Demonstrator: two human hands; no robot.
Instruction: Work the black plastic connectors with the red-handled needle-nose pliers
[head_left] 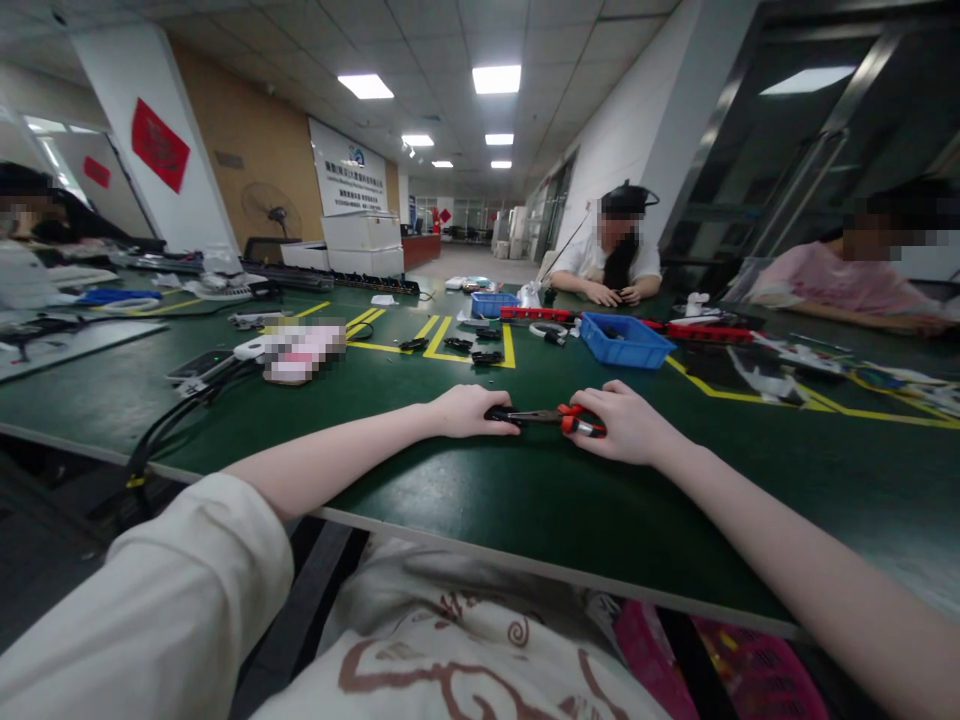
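My left hand (466, 411) pinches a small black part (498, 412) just above the green table (420, 500). What kind of part it is I cannot make out. In my right hand (626, 420) is a pair of long-nose pliers (574, 420) with red and black handles. The pliers' metal jaws point left and reach the black part; whether they grip it is too small to tell. Beyond my hands, several similar black parts (487, 357) lie by the yellow tape lines.
A blue bin (626, 341) stands beyond my right hand, a smaller blue bin (493, 304) farther back. Left lie a phone (201, 366) and black cables (169, 405). A co-worker (619, 250) sits opposite, with others at both sides. A pink basket (750, 670) sits below the table edge.
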